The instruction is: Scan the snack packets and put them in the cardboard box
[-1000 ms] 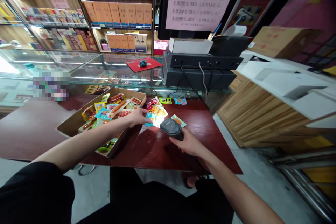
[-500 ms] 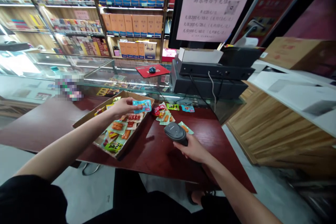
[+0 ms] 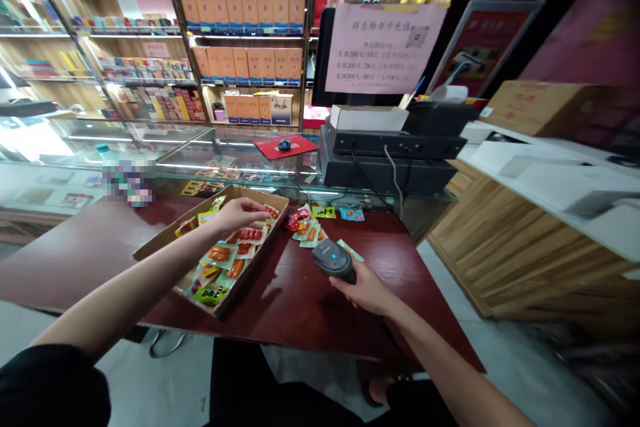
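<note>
Dark red wood bench (image 3: 295, 307) here, with a cardboard box (image 3: 155, 245) of snack packs (image 3: 220, 255) sitting at an angle on it. Left hand (image 3: 241, 213) hangs over the box, palm down, fingers loosely bent and a bit apart; can't tell if the fingertips actually touch a pack. Right hand (image 3: 367, 288) is wrapped around the handle of a dark grey barcode scanner (image 3: 331, 259), blue light on top, held over the bench right of the box. Just beyond the scanner head there's a small heap of sausage packs (image 3: 310, 234) with a red pack (image 3: 297, 219) at its far left. A green pack (image 3: 324, 212) and a blue pack (image 3: 352, 213) lie side by side farther back, near the glass display case (image 3: 193, 153), and one lone pack (image 3: 351, 249) pokes out behind the scanner.
</note>
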Demonstrator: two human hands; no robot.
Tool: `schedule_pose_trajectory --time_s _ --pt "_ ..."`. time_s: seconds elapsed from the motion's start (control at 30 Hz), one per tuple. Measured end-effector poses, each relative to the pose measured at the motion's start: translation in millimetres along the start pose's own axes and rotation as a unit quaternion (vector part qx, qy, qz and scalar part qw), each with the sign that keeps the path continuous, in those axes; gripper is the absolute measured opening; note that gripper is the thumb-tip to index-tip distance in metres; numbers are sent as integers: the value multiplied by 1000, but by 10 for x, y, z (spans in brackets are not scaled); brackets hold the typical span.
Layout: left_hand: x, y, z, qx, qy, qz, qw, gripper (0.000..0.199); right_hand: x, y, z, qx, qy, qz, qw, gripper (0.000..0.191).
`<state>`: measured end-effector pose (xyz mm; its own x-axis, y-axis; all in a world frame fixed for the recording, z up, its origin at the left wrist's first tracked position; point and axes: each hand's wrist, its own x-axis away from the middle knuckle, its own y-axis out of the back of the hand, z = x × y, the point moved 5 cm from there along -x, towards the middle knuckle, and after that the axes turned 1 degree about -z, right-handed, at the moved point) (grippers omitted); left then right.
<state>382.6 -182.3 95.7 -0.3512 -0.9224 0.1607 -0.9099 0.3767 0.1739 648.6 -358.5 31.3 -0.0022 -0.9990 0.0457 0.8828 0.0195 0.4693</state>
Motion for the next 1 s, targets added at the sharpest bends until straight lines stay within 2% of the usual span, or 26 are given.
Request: schedule_pose_trajectory --time_s 0.1,0.2,0.33,0.43,0.6,0.77,0.9,1.0 --pt "-240 -712 47 -23 -11 91 996 50 80 171 -118 10 -14 -23 1000 38" --pt "-516 -1383 128 -89 -30 146 985 40 157 427 -207 19 -27 -69 997 36" --pt "-926 -2076 112 -264 -111 156 945 25 177 822 -293 33 -44 -128 990 39" --pt "-1229 -2424 27 -380 -157 121 903 25 118 1095 -336 57 -24 -164 985 37" --pt "-1626 -2750 -29 -484 -175 69 854 40 -56 1421 -472 79 -35 -198 976 33" --pt "-1736 -2904 28 -577 -189 77 791 34 -249 1550 -613 88 -44 -191 977 23" --pt "-1715 -2914 100 -594 -190 81 778 27 -312 1512 -726 75 -69 -170 980 24" --pt "-1680 -2836 170 -589 -189 68 783 37 -271 1415 -741 51 -77 -151 984 26"
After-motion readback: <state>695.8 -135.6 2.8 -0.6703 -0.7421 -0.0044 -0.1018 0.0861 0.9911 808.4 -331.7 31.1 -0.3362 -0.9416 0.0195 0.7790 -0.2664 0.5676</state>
